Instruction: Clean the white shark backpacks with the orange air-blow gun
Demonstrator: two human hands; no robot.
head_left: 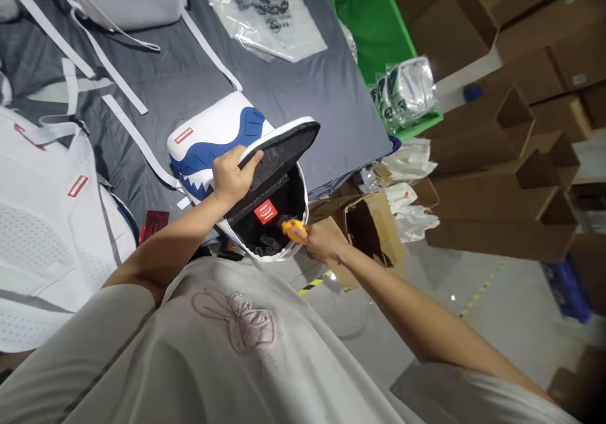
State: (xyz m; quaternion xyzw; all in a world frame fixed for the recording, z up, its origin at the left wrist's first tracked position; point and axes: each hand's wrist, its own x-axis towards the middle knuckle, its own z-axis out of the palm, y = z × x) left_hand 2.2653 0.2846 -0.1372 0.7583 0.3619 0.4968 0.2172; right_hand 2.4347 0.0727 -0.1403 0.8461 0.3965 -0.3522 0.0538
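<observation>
A white and blue bag (215, 115) with a jagged tooth pattern lies on the grey cloth-covered table, its opening turned toward me. My left hand (234, 175) is closed on the edge of its raised flap (288, 143), thumb on the black lining. In the black interior a red label (266, 211) shows. At the right rim of the opening, my right hand (319, 240) is closed round a small orange tool (294, 230). The tool's far end points into the bag and cannot be made out.
White backpacks (47, 209) with loose straps lie at the left and top left. Clear plastic bags (269, 14) are at the back. A green bin (374, 26), wrapped packs (409, 89), an open carton (374, 228) and stacked cardboard boxes (497, 235) stand right. A red packet (154, 224) lies near my left forearm.
</observation>
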